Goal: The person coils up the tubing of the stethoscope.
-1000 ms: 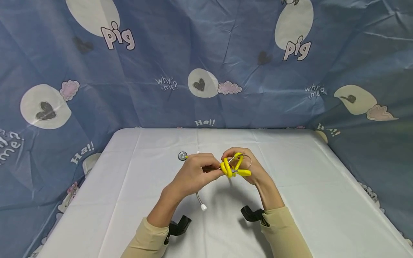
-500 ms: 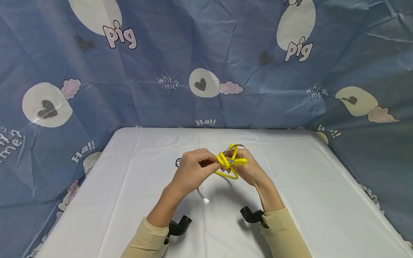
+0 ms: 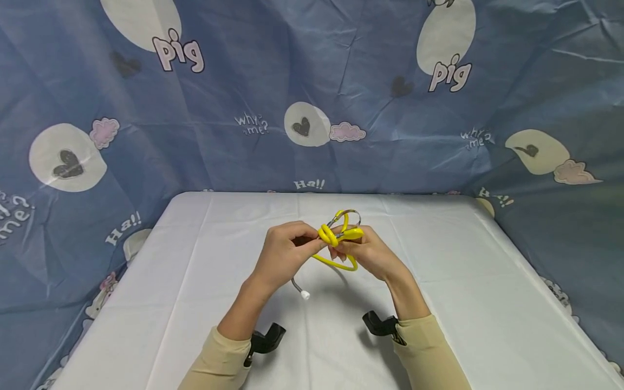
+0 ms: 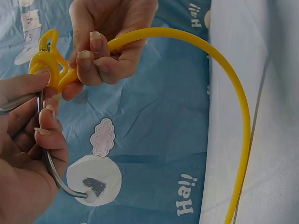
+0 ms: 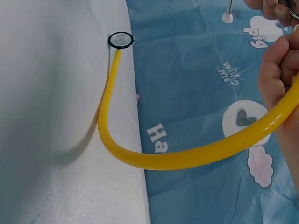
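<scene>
Yellow tubing of a stethoscope (image 3: 336, 238) is bunched in loops between my hands, held above the middle of the white table (image 3: 463, 303). My left hand (image 3: 285, 254) pinches the metal earpiece arm, fingers curled round it; my right hand (image 3: 368, 254) grips the tube. The round chest piece (image 5: 120, 40) rests on the table.
</scene>
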Demonstrator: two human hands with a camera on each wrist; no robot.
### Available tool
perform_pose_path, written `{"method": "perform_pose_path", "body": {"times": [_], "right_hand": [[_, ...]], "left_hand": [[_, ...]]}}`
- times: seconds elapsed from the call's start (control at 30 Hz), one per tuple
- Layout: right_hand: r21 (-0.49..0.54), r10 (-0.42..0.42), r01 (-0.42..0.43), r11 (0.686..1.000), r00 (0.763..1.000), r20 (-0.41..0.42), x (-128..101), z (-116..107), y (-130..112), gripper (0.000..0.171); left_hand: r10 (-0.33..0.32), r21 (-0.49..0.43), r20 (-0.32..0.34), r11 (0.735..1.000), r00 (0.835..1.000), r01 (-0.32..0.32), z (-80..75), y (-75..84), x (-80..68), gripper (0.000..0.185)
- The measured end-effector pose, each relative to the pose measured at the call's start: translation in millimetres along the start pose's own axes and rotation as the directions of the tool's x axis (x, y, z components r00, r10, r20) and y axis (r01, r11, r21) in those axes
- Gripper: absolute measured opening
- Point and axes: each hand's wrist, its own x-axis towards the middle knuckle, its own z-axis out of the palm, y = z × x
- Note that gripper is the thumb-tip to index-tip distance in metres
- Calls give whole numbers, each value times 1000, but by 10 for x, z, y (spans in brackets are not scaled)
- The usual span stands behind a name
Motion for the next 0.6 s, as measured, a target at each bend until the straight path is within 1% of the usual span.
{"method": "perform_pose_path", "body": {"times": [0.13, 0.3, 0.4, 0.6], "right_hand": [[-7, -12, 12, 1000, 1000, 2, 7, 20, -24, 22], [-92, -13, 7, 996, 998, -55, 12, 53, -60, 19], [-136, -3, -8, 991, 997, -81, 15, 72, -66, 18], [-161, 47, -67, 985, 991, -124, 29, 85, -49, 20]], "left_hand": [[-55, -35, 8, 998, 998, 55, -29, -21, 7, 4], [-122, -67, 33, 990, 992, 124, -57, -29, 17, 4], [-139, -63, 36, 988, 990, 141, -65, -52, 23, 4], [-131, -13, 30, 991, 991, 131, -94, -101, 28, 4]]}}
